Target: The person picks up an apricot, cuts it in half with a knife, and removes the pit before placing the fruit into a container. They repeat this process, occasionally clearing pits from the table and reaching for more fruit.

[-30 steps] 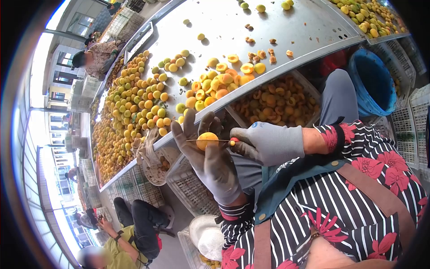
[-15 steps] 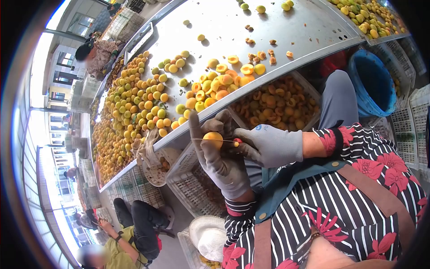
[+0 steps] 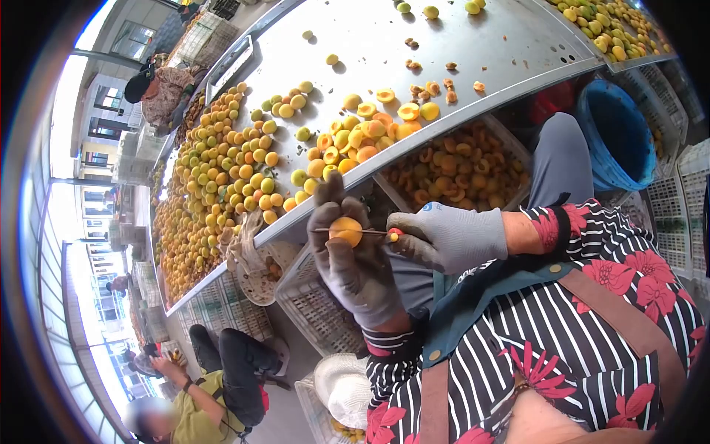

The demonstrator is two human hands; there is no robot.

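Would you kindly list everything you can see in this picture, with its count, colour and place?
table: one, grey metal, across the top
loose apricots: many, yellow and orange, piled on the table
pits: several, brown, on the table
halved apricots: many, orange, in a crate under the table edge
bucket: one, blue, right
crate: one, white, below the hands
hat: one, white, bottom centre
seated person: one, yellow-green top, lower left
second person: one, dark cap, table's far end
apricot: one, orange, in the left hand
knife: one, red handle, in the right hand
left hand: one, grey glove, centre
right hand: one, grey glove, centre
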